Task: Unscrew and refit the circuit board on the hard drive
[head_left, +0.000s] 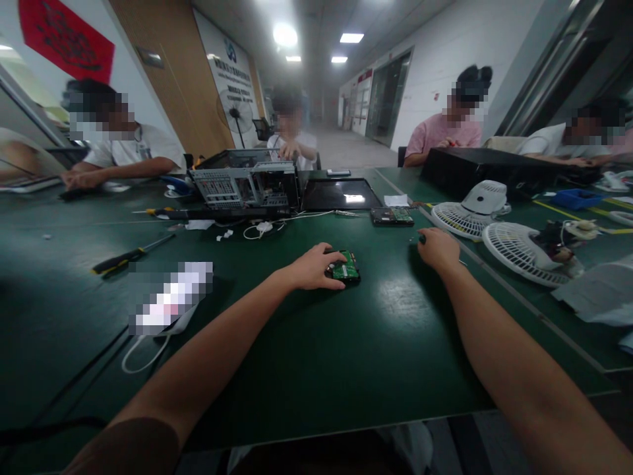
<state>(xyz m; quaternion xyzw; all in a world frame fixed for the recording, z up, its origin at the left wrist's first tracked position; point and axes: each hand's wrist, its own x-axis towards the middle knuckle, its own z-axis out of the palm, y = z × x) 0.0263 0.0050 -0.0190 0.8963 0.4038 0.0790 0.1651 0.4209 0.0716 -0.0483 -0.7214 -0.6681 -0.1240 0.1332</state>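
A small hard drive [352,269] lies on the green tabletop, its green circuit board facing up. My left hand [319,267] grips it from the left, thumb at the near edge and fingers over the board. Off to the right, my right hand [440,249] is closed low over the table. It holds what looks like a screwdriver [422,239]; a dark end shows at the fingers and a thin metal piece on the hand's other side. Most of that tool is hidden. A second hard drive [392,217] lies farther back, between my hands.
An opened computer case [242,181] and a dark flat panel [341,194] stand at the back. White fan parts [465,210] lie right, a yellow-black screwdriver [131,257] and a blurred-out phone-like item [173,297] left. Several co-workers sit around the table.
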